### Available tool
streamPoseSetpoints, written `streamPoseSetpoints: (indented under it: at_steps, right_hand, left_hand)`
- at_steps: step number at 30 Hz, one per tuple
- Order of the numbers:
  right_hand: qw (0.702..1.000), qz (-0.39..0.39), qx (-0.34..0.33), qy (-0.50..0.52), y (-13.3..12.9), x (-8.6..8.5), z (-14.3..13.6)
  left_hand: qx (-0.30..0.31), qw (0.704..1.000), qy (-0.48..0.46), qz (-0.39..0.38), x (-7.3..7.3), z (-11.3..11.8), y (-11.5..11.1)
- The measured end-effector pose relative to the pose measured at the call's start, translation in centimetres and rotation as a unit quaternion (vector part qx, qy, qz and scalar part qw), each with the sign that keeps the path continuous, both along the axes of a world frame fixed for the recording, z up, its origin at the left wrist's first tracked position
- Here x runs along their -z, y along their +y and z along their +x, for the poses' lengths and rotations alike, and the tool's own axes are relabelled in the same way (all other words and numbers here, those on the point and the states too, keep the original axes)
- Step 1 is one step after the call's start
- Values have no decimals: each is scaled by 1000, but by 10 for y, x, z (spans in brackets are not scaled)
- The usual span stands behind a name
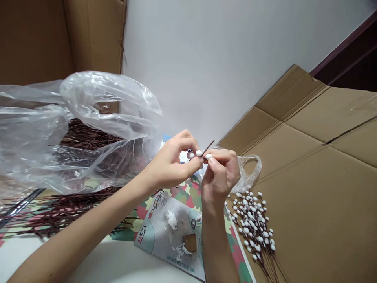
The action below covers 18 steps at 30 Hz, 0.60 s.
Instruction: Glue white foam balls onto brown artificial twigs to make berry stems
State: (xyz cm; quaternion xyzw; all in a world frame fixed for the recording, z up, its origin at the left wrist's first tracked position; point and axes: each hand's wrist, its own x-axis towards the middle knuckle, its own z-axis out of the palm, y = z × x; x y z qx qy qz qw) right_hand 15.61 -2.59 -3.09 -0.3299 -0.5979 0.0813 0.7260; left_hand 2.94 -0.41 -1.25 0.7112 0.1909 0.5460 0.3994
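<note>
Both hands meet in the middle of the view, raised above the table. My left hand [179,159] pinches a thin brown twig [209,147] between thumb and fingers, with white oval buds [198,153] beside its fingertips. My right hand [222,169] is closed at the fingertips on a white bud [208,156], held right against the twig. Below the hands lies a flat glue gun package [173,251] with white paste [171,220] smeared on it and a small brown cardboard piece [189,243].
To the left, a clear plastic bag [112,90] holds brown twigs [88,134]; more loose twigs [55,216] lie in front. At right, a bunch of white-budded stems [255,224] rests near cardboard [318,204]. Another clear bag [250,173] is behind my right hand.
</note>
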Motion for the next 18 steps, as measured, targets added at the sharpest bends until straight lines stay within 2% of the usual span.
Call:
streamPoseSetpoints:
  at_steps: [18]
  right_hand:
    - [999, -36, -22, -12, 0, -1, 3]
  left_hand:
    - [-23, 999, 16, 24, 1, -1, 2]
